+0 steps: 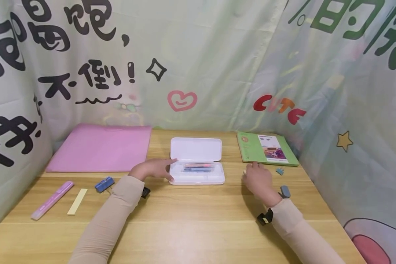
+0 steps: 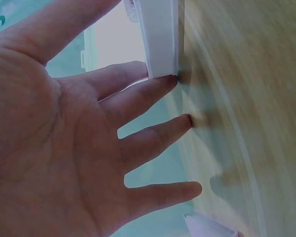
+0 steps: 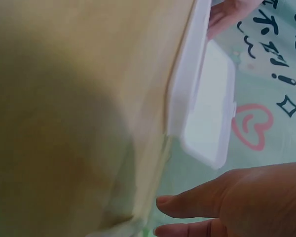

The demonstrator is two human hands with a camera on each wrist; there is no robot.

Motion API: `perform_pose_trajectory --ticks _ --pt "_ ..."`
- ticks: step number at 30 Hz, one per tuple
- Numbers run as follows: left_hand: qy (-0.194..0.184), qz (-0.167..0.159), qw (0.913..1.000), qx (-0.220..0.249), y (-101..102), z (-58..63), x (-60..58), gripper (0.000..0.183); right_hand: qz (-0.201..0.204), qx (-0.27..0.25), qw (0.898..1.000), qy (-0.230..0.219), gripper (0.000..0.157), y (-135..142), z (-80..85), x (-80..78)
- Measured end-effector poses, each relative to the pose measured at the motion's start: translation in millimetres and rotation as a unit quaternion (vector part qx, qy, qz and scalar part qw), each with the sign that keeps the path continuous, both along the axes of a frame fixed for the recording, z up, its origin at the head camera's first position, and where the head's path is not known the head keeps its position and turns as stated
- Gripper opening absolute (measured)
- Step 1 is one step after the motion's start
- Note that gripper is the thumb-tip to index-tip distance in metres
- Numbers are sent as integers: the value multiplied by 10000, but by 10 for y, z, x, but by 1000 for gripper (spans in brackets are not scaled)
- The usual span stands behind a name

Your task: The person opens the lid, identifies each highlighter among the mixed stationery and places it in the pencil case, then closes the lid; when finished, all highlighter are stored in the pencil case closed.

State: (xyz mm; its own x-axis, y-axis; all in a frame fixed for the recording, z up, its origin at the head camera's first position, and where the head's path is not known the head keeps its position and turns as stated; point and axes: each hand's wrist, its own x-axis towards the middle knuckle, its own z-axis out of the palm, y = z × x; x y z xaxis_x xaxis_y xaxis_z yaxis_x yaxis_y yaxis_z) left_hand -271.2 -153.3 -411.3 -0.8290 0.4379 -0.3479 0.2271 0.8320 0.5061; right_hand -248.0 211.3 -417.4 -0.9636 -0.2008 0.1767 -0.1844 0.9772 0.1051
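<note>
An open white pencil case (image 1: 197,178) stands mid-table with its lid raised and several pens (image 1: 198,168) inside. At its left end is my left hand (image 1: 155,168), fingers spread. In the left wrist view, two fingertips (image 2: 170,82) touch the case's corner (image 2: 160,39). My right hand (image 1: 259,180) is low over the table, right of the case and just in front of a green book (image 1: 247,148). In the right wrist view its thumb (image 3: 187,201) and a finger are extended, with a gap between them. A pale object (image 3: 121,229) lies past their tips, partly cut off.
A large pink folder (image 1: 102,148) lies at the back left. In front are a pink pen-like case (image 1: 52,201), a yellow strip (image 1: 77,201) and a blue block-like item (image 1: 104,184). Near my right wrist are a small blue piece (image 1: 279,171) and a grey-blue item (image 1: 285,191).
</note>
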Motion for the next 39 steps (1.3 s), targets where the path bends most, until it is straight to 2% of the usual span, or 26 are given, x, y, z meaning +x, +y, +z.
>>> perform_pose_trajectory --ticks 6,10,14,18,25,31,35,39 --pt "43 10 10000 -5 -10 5 3 86 53 75 9999 65 31 110 -67 57" --pt "28 -31 10000 58 0 1 17 86 1 93 9999 -49 33 133 -102 79" --pt "12 -22 10000 43 6 -4 30 86 -32 57 9999 -136 29 133 -110 75" --pt "48 1 10000 -19 5 -4 30 86 -24 24 9998 -200 22 105 -67 64" --pt "53 -9 10000 2 6 3 25 86 173 8 9999 5 23 -46 94 23" --pt "42 -32 10000 -15 1 -10 16 86 559 -255 9979 194 20 -282 160 -33" --pt "64 -18 10000 -53 1 -14 13 86 1013 -258 9934 471 20 -494 163 -79" --pt "38 11 10000 -69 4 -2 15 85 1581 -93 9841 802 20 -728 157 -138"
